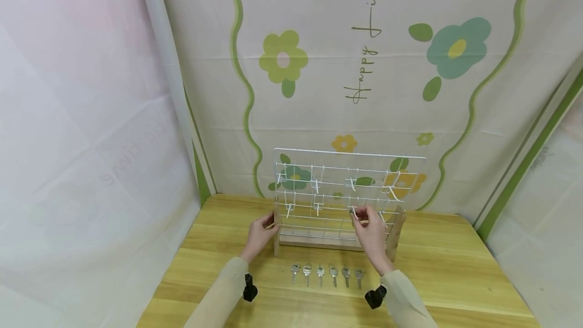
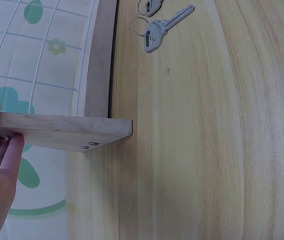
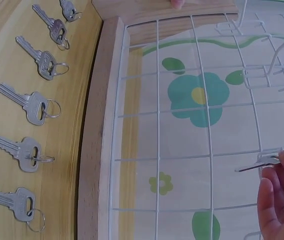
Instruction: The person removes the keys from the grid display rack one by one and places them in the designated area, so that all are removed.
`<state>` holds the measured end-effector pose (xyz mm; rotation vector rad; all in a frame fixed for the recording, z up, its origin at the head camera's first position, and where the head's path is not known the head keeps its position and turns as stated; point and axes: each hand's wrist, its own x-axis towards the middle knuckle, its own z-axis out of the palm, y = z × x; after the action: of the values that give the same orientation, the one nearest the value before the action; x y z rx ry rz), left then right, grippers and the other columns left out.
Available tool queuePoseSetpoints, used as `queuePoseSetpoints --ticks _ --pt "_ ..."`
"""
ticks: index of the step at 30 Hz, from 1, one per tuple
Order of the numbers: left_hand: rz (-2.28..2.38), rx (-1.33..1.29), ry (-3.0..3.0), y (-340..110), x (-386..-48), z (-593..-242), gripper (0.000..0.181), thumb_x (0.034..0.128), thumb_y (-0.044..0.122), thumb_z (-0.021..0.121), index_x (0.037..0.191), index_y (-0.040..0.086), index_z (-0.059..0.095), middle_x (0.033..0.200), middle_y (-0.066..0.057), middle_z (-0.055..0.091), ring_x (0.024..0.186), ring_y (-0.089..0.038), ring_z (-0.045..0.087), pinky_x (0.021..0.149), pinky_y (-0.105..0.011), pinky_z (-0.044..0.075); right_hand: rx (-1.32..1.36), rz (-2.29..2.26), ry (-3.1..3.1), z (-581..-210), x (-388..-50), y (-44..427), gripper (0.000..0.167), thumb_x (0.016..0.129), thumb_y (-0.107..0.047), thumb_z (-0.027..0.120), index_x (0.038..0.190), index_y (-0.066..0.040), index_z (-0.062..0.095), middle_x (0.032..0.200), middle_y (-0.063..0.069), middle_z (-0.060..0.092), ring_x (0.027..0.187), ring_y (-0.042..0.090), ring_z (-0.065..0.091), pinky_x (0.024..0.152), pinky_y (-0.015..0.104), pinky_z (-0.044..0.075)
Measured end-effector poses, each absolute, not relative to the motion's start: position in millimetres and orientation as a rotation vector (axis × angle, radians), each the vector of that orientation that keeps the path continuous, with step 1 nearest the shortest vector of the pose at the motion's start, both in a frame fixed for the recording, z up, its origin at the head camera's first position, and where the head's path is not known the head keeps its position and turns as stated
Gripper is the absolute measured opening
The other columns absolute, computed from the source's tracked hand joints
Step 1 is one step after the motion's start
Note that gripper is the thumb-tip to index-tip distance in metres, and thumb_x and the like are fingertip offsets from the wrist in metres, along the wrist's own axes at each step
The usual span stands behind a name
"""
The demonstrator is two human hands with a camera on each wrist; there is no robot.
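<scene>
A white wire grid rack [image 1: 350, 154] with several white hooks stands upright in a wooden base. My left hand [image 1: 260, 237] grips the rack's left wooden side post [image 2: 62, 129], thumb on one face and fingers on the other. Between thumb and fingers, my right hand [image 1: 371, 234] pinches a silver key [image 3: 254, 167], seen nearly edge-on, at a hook in the lower row, third from the left. Whether its ring is over that hook is hidden by the fingers. In front of the rack lie several silver keys [image 1: 320, 273] in a row, each with a small ring.
The rack stands on a wood-grain table [image 1: 218, 221]. Close behind it hangs a flower-printed cloth [image 1: 319, 110], with more white cloth [image 1: 91, 115] at the sides. Hooks [image 1: 393, 192] stick out toward me from the grid. The right wooden post [image 1: 395, 234] is beside my right wrist.
</scene>
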<state>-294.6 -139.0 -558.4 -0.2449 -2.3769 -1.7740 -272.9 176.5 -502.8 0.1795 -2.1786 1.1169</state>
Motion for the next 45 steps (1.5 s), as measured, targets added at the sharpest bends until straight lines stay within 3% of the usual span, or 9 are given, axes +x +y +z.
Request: queuePoseSetpoints --ticks 12,21,32,41,45 --pt "-1.815 -0.236 -2.357 -138.0 -295.6 -558.2 0.050 0.0898 -0.003 0.067 0.137 -0.011 0.052 0.132 -0.031 0.060 0.121 -0.044 0.061 0.095 -0.040 0.059 0.141 1.104 -2.222 -494.3 -255.3 182.1 0.009 0.086 0.000 0.073 0.090 -0.007 0.069 0.084 0.005 0.073 0.074 0.007 0.065 0.062 0.007 0.053" --pt "-1.808 -0.236 -2.358 -136.6 -293.8 -558.1 0.049 0.0899 -0.005 0.066 0.136 -0.011 0.052 0.132 -0.033 0.059 0.121 -0.045 0.060 0.095 -0.045 0.059 0.177 1.206 -2.176 -490.8 -233.7 186.9 0.009 0.084 0.003 0.074 0.088 -0.003 0.068 0.081 0.008 0.071 0.072 -0.006 0.059 0.062 0.003 0.052" --pt "-1.787 -0.294 -2.359 -133.6 -276.8 -530.9 0.046 0.0901 -0.007 0.064 0.133 -0.018 0.051 0.129 -0.038 0.058 0.118 -0.050 0.060 0.093 -0.049 0.059 0.156 1.226 -2.250 -522.4 -219.7 201.7 0.008 0.085 0.005 0.071 0.086 -0.001 0.065 0.080 0.016 0.069 0.070 -0.004 0.060 0.057 0.008 0.054" --pt "-1.764 -0.261 -2.371 -137.2 -293.4 -557.8 0.049 0.0906 0.000 0.068 0.136 -0.011 0.053 0.132 -0.032 0.060 0.120 -0.045 0.061 0.093 -0.041 0.060 0.096 1.203 -2.346 -547.6 -211.9 219.4 0.012 0.085 0.009 0.068 0.088 -0.002 0.065 0.081 0.010 0.071 0.068 -0.004 0.061 0.057 0.013 0.056" --pt "-1.809 -0.273 -2.366 -136.9 -285.6 -543.6 0.049 0.0907 -0.003 0.066 0.136 -0.012 0.052 0.132 -0.033 0.058 0.121 -0.047 0.060 0.095 -0.045 0.059 0.109 1.160 -2.366 -558.0 -210.4 226.5 0.011 0.085 0.009 0.068 0.087 -0.002 0.065 0.080 0.011 0.071 0.067 -0.001 0.063 0.058 0.012 0.056"
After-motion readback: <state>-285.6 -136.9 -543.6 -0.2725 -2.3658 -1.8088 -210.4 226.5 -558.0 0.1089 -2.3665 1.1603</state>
